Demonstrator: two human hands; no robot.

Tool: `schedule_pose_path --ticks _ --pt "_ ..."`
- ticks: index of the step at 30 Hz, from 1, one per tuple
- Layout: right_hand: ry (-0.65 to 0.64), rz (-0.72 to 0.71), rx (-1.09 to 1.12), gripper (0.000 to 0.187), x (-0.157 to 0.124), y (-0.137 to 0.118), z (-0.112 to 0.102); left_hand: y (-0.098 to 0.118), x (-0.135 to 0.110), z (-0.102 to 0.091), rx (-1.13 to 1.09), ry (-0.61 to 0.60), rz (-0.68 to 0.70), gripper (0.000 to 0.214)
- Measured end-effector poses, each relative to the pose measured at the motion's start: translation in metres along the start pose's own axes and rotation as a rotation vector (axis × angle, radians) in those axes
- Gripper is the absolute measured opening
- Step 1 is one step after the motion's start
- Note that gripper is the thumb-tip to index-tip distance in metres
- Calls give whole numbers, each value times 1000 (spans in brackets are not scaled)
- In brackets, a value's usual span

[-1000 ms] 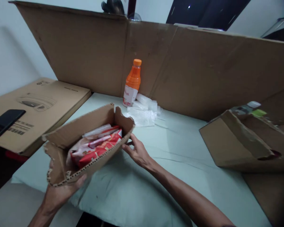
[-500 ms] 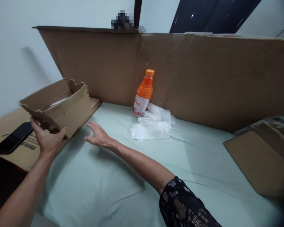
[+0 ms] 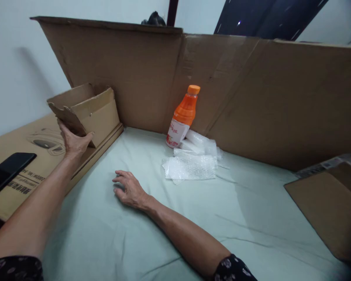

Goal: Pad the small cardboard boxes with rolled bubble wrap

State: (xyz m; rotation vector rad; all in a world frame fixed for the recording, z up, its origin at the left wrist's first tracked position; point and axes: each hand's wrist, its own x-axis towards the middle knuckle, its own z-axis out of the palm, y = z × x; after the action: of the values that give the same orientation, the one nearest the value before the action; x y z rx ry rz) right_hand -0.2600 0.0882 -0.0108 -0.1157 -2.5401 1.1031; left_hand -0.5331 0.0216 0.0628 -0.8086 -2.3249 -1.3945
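Note:
My left hand (image 3: 73,141) grips the near lower edge of a small torn cardboard box (image 3: 87,110), which sits at the far left on top of a large flat carton (image 3: 35,150). The box's contents are hidden from this angle. My right hand (image 3: 129,190) rests palm down on the pale green sheet (image 3: 175,218), fingers slightly spread, holding nothing. An orange bottle (image 3: 183,117) with an orange cap stands upright against the cardboard wall (image 3: 251,89), farther back. Clear bubble wrap (image 3: 191,164) lies in front of the bottle.
A black phone (image 3: 7,171) lies on the flat carton at the left. Another brown cardboard box (image 3: 327,207) sits at the right edge. The tall cardboard wall closes off the back of the surface.
My left hand has carried the small box from the middle of the sheet to the left and set it on the flat carton. My right hand let go and dropped onto the sheet.

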Motion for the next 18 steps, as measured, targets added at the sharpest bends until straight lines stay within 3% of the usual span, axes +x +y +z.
schedule_pose_path --ticks 4,7,9,11,14,15,18 --pt "7 13 19 32 0 1 1 12 8 10 8 4 -101 122" --pt "16 36 42 29 0 0 1 21 -5 11 20 15 -126 124" --pt "29 50 69 28 0 1 1 29 -32 10 33 18 -95 119" --pt "49 61 104 26 1 2 1 35 -75 9 40 -12 -29 110" --pt "89 110 124 23 9 6 2 35 -147 3 27 -179 24 91" --pt "98 125 100 23 12 7 4 33 -166 -1 34 -290 -6 85" --pt "51 59 -117 20 13 1 11 22 -204 -18 58 -463 -17 80"
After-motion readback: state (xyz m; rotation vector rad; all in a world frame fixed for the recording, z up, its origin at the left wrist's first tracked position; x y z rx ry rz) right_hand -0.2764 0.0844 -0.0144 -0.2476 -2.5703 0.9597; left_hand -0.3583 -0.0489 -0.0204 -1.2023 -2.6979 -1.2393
